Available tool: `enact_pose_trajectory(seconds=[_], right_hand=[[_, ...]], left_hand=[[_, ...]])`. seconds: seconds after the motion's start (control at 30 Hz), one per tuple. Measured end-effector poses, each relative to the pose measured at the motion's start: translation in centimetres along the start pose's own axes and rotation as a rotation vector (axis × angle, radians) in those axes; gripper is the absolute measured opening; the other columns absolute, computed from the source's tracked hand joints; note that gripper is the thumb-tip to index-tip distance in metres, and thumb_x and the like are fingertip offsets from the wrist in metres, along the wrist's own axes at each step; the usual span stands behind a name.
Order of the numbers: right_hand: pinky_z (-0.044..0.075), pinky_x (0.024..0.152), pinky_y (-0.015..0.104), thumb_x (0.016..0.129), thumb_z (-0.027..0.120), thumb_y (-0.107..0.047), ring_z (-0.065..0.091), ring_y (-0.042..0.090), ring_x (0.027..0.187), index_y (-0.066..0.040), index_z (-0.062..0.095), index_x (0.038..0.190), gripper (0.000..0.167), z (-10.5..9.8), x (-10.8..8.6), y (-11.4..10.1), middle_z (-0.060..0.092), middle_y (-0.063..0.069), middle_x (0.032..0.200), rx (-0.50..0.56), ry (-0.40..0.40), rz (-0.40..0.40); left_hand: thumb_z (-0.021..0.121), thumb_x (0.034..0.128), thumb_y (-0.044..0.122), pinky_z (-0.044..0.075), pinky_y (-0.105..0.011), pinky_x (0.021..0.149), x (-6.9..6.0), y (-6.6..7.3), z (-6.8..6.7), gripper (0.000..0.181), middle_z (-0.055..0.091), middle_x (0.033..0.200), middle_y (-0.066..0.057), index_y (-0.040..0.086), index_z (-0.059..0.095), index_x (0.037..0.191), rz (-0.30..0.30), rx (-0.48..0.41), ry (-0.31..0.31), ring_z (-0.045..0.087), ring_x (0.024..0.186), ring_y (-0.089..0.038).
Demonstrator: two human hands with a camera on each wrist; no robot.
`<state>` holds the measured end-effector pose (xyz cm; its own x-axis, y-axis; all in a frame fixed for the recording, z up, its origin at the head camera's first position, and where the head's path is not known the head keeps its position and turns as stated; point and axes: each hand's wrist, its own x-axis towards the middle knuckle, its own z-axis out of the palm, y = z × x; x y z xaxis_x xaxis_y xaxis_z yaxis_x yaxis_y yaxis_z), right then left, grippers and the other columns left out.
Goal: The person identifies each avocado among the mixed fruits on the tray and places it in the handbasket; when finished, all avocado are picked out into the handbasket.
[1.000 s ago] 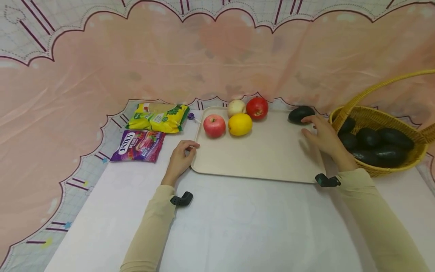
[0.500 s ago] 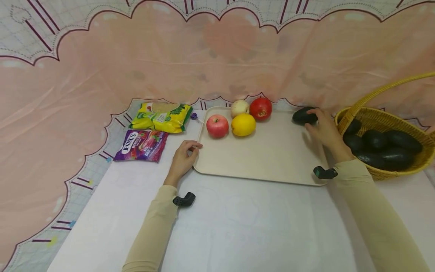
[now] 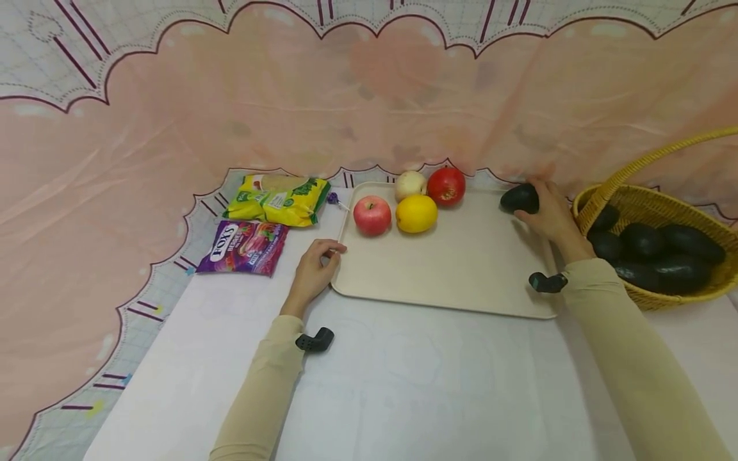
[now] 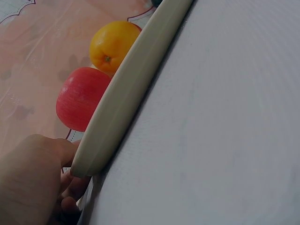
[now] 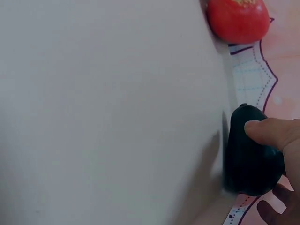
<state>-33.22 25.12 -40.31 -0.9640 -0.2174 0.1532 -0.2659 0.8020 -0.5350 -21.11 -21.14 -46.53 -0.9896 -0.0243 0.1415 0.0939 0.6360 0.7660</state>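
Observation:
At the tray's back right corner, my right hand (image 3: 552,212) grips a dark green avocado (image 3: 520,198); in the right wrist view the thumb lies across the avocado (image 5: 253,154). My left hand (image 3: 314,269) holds the left rim of the beige tray (image 3: 450,275), the thumb above the edge and fingers under it in the left wrist view. Toward the tray's back left sit a red apple (image 3: 371,215), a yellow lemon (image 3: 416,213), a pale round fruit (image 3: 410,186) and a red pomegranate (image 3: 446,186).
A yellow wicker basket (image 3: 728,282) with a tall handle stands right of the tray and holds several dark avocados (image 3: 642,241). On the left lie a yellow-green packet (image 3: 278,200), a purple Fox's candy bag (image 3: 243,248) and a small lollipop (image 3: 333,198). A patterned cloth hangs behind.
My right hand has closed from hovering beside the avocado to gripping it. The left hand stays at the tray's rim. The whole head view has shifted slightly.

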Motion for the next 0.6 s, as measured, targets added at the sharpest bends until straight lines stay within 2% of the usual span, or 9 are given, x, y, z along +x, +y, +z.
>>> enact_pose_trajectory(seconds=[0.2,0.4,0.6], right_hand=[[0.017,0.108,0.064,0.085,0.067,-0.016,0.021,0.049,0.136,-0.006,0.024,0.147,0.075,-0.14,0.33,0.16,0.021,0.028,0.15,-0.014,-0.031,0.02],[0.017,0.107,0.065,0.087,0.064,-0.013,0.017,0.05,0.134,-0.009,0.026,0.147,0.071,0.02,0.52,0.27,0.018,0.032,0.146,-0.025,-0.04,0.074],[0.021,0.102,0.063,0.084,0.07,-0.023,0.017,0.048,0.126,-0.003,0.033,0.139,0.07,0.55,0.28,0.16,0.021,0.035,0.137,-0.009,0.006,0.108]], left_hand=[[0.054,0.0921,0.014,0.04,-0.031,0.079,-0.06,0.25,0.04,0.019,0.058,0.119,-0.006,0.014,0.066,0.107,0.018,0.002,0.008,0.057,0.098,-0.02],[0.055,0.0919,0.013,0.039,-0.031,0.078,-0.1,0.33,-0.05,0.02,0.058,0.12,-0.007,0.012,0.067,0.108,0.027,-0.006,0.009,0.057,0.098,-0.021],[0.055,0.0918,0.014,0.039,-0.03,0.079,-0.17,0.23,-0.1,0.02,0.058,0.12,-0.007,0.013,0.066,0.109,0.02,-0.011,0.005,0.057,0.098,-0.02]])
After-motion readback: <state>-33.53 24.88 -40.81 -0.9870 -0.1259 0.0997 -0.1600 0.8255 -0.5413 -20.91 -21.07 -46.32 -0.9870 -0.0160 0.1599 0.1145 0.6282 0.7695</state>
